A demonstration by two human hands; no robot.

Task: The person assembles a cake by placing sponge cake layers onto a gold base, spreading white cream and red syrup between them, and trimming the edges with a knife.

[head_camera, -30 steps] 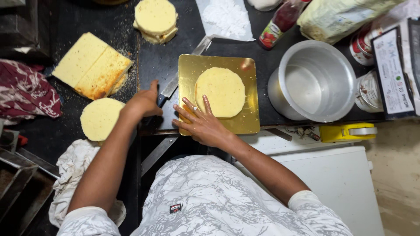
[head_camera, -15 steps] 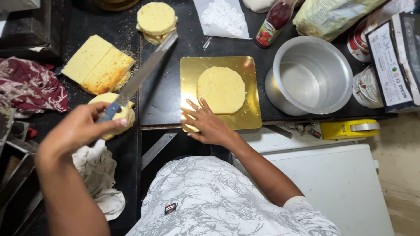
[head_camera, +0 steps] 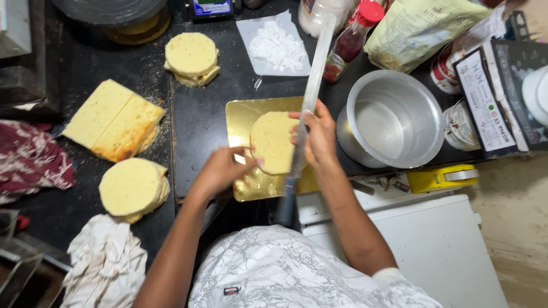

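Note:
A round pale-yellow cake layer (head_camera: 271,142) lies on a square gold board (head_camera: 242,114) at the counter's front edge. My left hand (head_camera: 220,171) rests at the layer's left edge, fingertips touching the cake and the board. My right hand (head_camera: 318,137) is over the layer's right side, fingers closed round the middle of a long knife (head_camera: 311,85). The blade points away from me toward the bottles. Its dark handle (head_camera: 285,208) hangs off the counter toward my body.
A steel pot (head_camera: 394,120) stands right of the board. Two more round cake layers (head_camera: 191,57) (head_camera: 134,185), a rectangular sponge slab (head_camera: 114,120), a red sauce bottle (head_camera: 351,43), white paper (head_camera: 277,45), a white cloth (head_camera: 103,262) and a yellow tape dispenser (head_camera: 442,177) surround it.
The knife was in my left hand, raised out to the left. It now stands lengthwise over the board in my right hand, and my left hand has come to the cake's left edge.

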